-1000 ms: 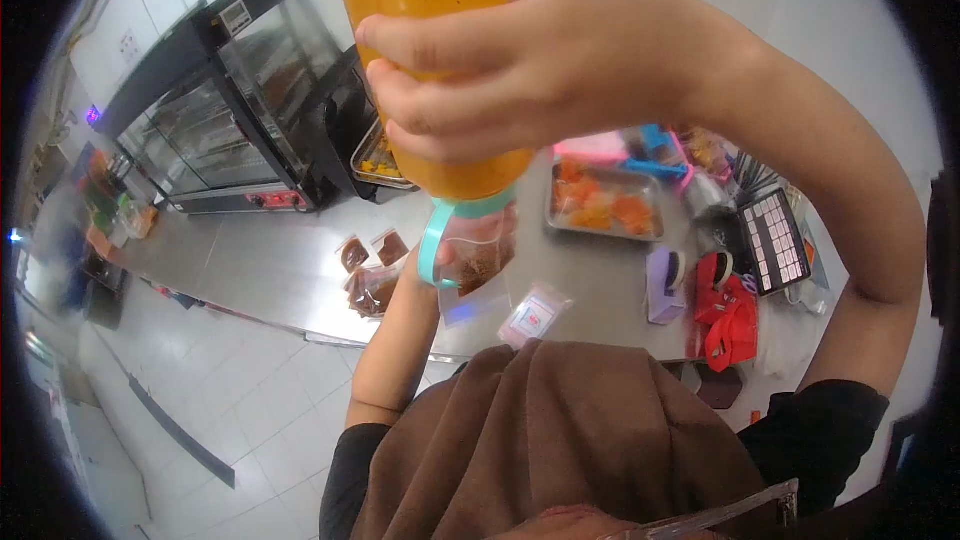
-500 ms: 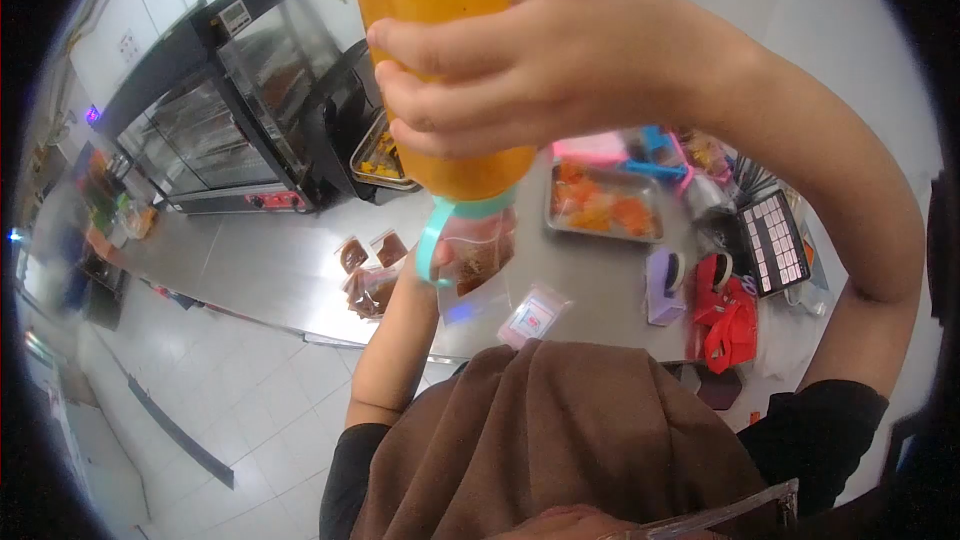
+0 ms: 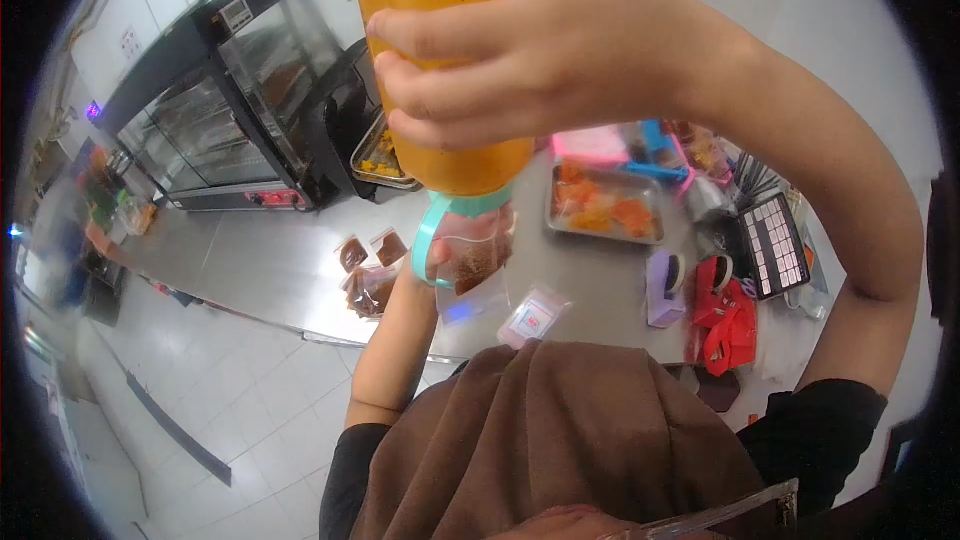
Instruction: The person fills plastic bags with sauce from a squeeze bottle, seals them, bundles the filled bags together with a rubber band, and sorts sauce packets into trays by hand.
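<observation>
My right hand (image 3: pixel 500 50) is wrapped round a large bottle of orange liquid (image 3: pixel 465 168), tipped with its teal lid downward. The teal lid (image 3: pixel 470 204) has a loop on its left side. Directly below it, my left hand (image 3: pixel 437 252) grips a small clear plastic bag (image 3: pixel 480 265) with brown sauce inside; most of that hand's fingers are hidden behind the lid and bag. Whether liquid flows out of the bottle I cannot tell. On the steel counter to the left lie several sauce packets (image 3: pixel 370 290). A stack of printed plastic bags (image 3: pixel 535 318) lies near the counter's front edge.
A metal tray (image 3: pixel 605 232) holds orange packets. To the right are a purple tape dispenser (image 3: pixel 662 290), a red tape dispenser (image 3: pixel 712 290) and a black keypad device (image 3: pixel 775 245). A glass display warmer (image 3: pixel 215 120) stands back left, beside a tray of yellow pieces (image 3: pixel 382 180).
The bottle and my right hand have risen slightly. The teal lid has tilted, and its loop shows wider. My left hand and the bag are nearly unmoved.
</observation>
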Motion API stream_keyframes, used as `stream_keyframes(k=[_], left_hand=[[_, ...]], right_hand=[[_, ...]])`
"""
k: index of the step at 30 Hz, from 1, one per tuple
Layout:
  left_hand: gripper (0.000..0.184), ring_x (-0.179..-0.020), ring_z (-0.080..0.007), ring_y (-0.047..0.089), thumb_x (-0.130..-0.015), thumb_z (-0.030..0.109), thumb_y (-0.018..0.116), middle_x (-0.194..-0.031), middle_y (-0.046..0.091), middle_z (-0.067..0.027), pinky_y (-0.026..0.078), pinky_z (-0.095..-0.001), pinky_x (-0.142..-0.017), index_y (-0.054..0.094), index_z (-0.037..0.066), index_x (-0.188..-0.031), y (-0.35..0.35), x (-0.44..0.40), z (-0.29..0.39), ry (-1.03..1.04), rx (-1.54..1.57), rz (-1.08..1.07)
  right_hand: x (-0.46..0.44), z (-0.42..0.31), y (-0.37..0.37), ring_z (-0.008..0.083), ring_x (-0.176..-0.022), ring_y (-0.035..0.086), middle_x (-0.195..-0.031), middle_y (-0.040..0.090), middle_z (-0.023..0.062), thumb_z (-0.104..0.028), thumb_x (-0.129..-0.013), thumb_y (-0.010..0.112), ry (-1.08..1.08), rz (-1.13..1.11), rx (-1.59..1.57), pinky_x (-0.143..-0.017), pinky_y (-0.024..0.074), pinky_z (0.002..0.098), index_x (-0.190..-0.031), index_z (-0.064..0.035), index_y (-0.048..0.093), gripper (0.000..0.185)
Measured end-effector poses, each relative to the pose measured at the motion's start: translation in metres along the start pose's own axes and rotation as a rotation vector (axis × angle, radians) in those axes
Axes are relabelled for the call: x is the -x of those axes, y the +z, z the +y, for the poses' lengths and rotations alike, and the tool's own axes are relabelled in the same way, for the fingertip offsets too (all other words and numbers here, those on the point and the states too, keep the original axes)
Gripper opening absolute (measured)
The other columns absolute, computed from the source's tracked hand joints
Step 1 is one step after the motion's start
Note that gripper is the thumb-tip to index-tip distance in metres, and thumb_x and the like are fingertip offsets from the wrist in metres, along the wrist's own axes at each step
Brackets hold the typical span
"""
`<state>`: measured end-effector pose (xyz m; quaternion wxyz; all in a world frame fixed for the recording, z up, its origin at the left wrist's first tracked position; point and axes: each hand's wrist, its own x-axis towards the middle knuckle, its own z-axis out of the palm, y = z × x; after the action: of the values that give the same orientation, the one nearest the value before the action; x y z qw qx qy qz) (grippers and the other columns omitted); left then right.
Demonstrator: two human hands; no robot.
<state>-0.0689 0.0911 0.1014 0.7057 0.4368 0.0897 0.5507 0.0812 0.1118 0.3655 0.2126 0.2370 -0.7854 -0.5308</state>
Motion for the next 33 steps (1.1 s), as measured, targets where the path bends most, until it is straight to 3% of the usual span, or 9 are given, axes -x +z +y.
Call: stream_keyframes(k=[6, 8, 10, 14, 19, 24, 25, 28, 33], left_hand=[[0.086, -0.085, -0.013, 0.042, -0.054, 0.05, 0.085, -0.094, 0.049, -0.0002, 0.038, -0.0267, -0.071, 0.045, 0.007, -0.116, 0.006, -0.002, 0.001, 0.078, 0.002, 0.003], [0.085, -0.084, -0.0131, 0.042, -0.054, 0.05, 0.085, -0.095, 0.049, -0.0007, 0.038, -0.0266, -0.071, 0.045, 0.008, -0.117, 0.006, -0.001, 0.004, 0.08, -0.019, -0.021], [0.084, -0.085, -0.0133, 0.043, -0.055, 0.049, 0.085, -0.096, 0.048, -0.0011, 0.039, -0.0269, -0.072, 0.046, 0.008, -0.117, 0.006, 0.0, 0.003, 0.08, -0.009, -0.006], [0.08, -0.088, -0.0147, 0.045, -0.057, 0.045, 0.084, -0.097, 0.048, -0.0025, 0.041, -0.0287, -0.074, 0.047, 0.008, -0.118, 0.01, 0.001, 0.001, 0.094, 0.012, 0.021], [0.093, -0.118, -0.0243, 0.047, -0.065, 0.047, 0.076, -0.128, 0.047, -0.0122, 0.035, -0.037, -0.101, 0.036, -0.001, -0.134, -0.001, 0.007, 0.003, 0.056, -0.12, 0.034], [0.074, -0.104, -0.0178, 0.054, -0.064, 0.024, 0.08, -0.111, 0.056, -0.007, 0.042, -0.0303, -0.091, 0.045, 0.004, -0.127, -0.007, 0.021, 0.013, 0.043, -0.196, 0.261], [0.066, -0.099, -0.0137, 0.055, -0.066, 0.01, 0.078, -0.106, 0.058, -0.0053, 0.044, -0.0276, -0.086, 0.047, 0.005, -0.124, -0.01, 0.022, 0.018, 0.016, -0.158, 0.227], [0.064, -0.094, -0.0131, 0.055, -0.068, 0.006, 0.076, -0.103, 0.058, -0.0053, 0.045, -0.0271, -0.081, 0.046, 0.005, -0.125, -0.015, 0.023, 0.016, 0.049, -0.682, 0.282], [0.057, -0.093, -0.015, 0.055, -0.07, 0.008, 0.075, -0.101, 0.059, -0.0072, 0.045, -0.028, -0.083, 0.05, 0.002, -0.121, -0.077, 0.039, -0.018, -0.008, -1.159, 0.337]], right_hand=[[-0.001, -0.007, -0.014, 0.0138, -0.094, 0.058, -0.085, 0.057, -0.0026, -0.019, -0.081, 0.064, 0.072, -0.151, 0.042, -0.1, 0.0412, 0.0404, -0.081, -0.0117, 0.06, 0.009], [0.002, -0.01, -0.019, 0.0117, -0.099, 0.056, -0.089, 0.056, -0.0047, -0.017, -0.078, 0.065, 0.101, -0.223, 0.062, -0.102, 0.0398, 0.0383, -0.087, -0.015, 0.059, 0.01], [0.009, -0.018, -0.01, 0.0107, -0.108, 0.052, -0.099, 0.055, -0.0082, -0.013, -0.072, 0.068, 0.157, -0.225, 0.058, -0.105, 0.0369, 0.0334, -0.102, -0.022, 0.059, 0.032], [0.019, -0.022, -0.004, 0.0117, -0.106, 0.053, -0.095, 0.055, -0.0076, -0.013, -0.074, 0.066, 0.162, -0.139, 0.118, -0.103, 0.0382, 0.0331, -0.1, -0.0218, 0.059, 0.028], [0.042, -0.041, 0.008, 0.0162, -0.112, 0.052, -0.109, 0.056, -0.0039, -0.011, -0.073, 0.066, 0.284, -0.255, 0.038, -0.106, 0.0363, 0.0404, -0.112, -0.0194, 0.052, 0.042], [0.095, -0.109, 0.03, 0.0198, -0.105, 0.053, -0.11, 0.055, 0.0042, -0.02, -0.06, 0.077, 0.804, -0.43, -0.339, -0.087, 0.0427, 0.0372, -0.124, -0.0156, 0.05, 0.07], [0.105, -0.136, 0.038, 0.0231, -0.107, 0.052, -0.114, 0.054, 0.0059, -0.02, -0.057, 0.078, 1.005, -0.366, -0.461, -0.089, 0.0424, 0.0389, -0.126, -0.0144, 0.048, 0.076], [0.122, -0.224, 0.055, 0.0316, -0.115, 0.048, -0.123, 0.051, 0.0116, -0.021, -0.055, 0.081, 1.543, -0.116, -0.891, -0.096, 0.0397, 0.0435, -0.129, -0.0089, 0.044, 0.083], [0.118, -0.35, 0.045, 0.028, -0.121, 0.046, -0.126, 0.049, 0.0164, -0.024, -0.056, 0.086, 2.211, 0.182, -1.137, -0.102, 0.036, 0.0411, -0.131, -0.001, 0.04, 0.09]])
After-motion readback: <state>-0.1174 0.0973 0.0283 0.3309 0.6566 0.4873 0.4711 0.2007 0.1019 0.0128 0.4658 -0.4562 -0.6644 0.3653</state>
